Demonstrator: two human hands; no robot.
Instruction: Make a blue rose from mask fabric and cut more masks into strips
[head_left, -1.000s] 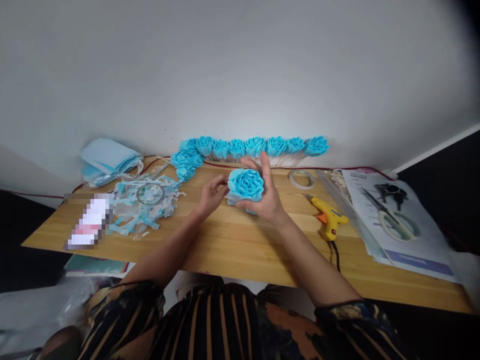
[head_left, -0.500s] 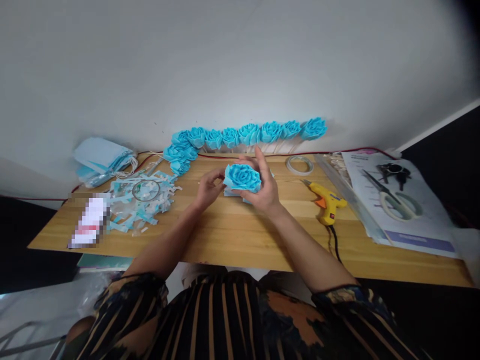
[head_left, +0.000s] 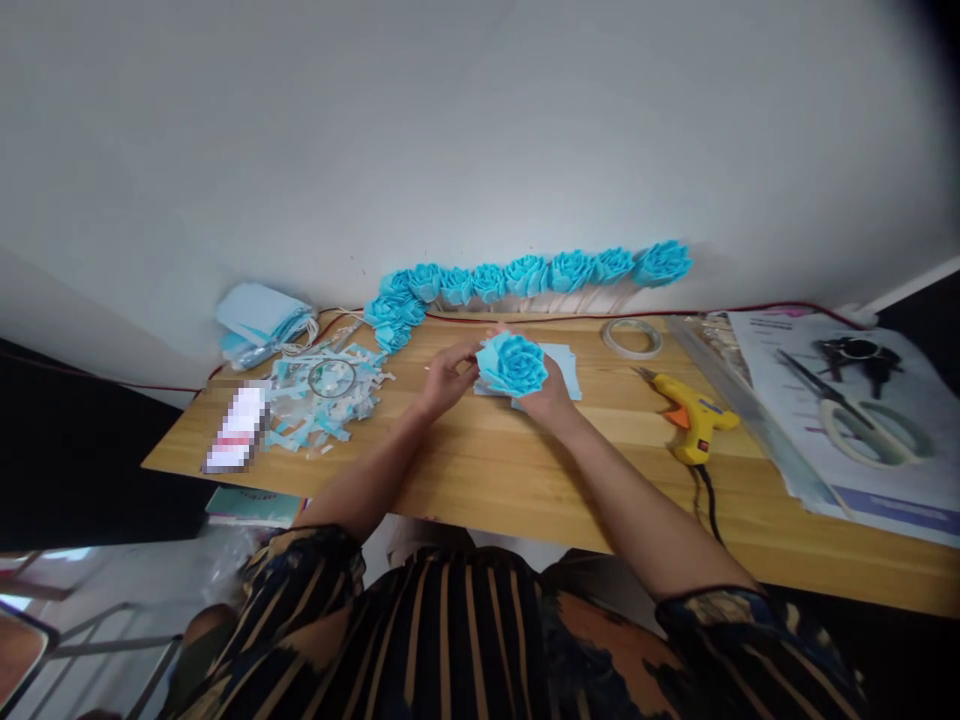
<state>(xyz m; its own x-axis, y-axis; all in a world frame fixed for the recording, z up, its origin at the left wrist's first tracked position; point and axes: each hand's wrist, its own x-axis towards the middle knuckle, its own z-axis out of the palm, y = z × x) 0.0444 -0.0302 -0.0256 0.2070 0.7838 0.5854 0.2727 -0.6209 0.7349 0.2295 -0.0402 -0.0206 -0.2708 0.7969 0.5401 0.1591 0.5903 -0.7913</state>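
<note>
A layered blue paper flower (head_left: 513,364) is held up over the table between my hands, its bloom turned toward me. My right hand (head_left: 556,396) is closed around it from the right and below, with most of its fingers hidden behind the petals. At the flower's left edge, my left hand (head_left: 450,378) has its fingers curled in a pinch against it; the exact grip point is hard to see. Light blue sheets (head_left: 564,368) lie on the table beneath and behind the flower.
Finished blue flowers (head_left: 526,273) on sticks lean along the wall. At left lie paper scraps (head_left: 322,405), a folded blue bundle (head_left: 264,318) and a blurred phone-like object (head_left: 237,428). At right are a tape roll (head_left: 632,338), a yellow glue gun (head_left: 691,415) and scissors (head_left: 862,425) on printed paper.
The flower has tilted and turned in my hands. My right fingers, raised beside it before, are now behind it. The view has shifted, so the tabletop things appear further right.
</note>
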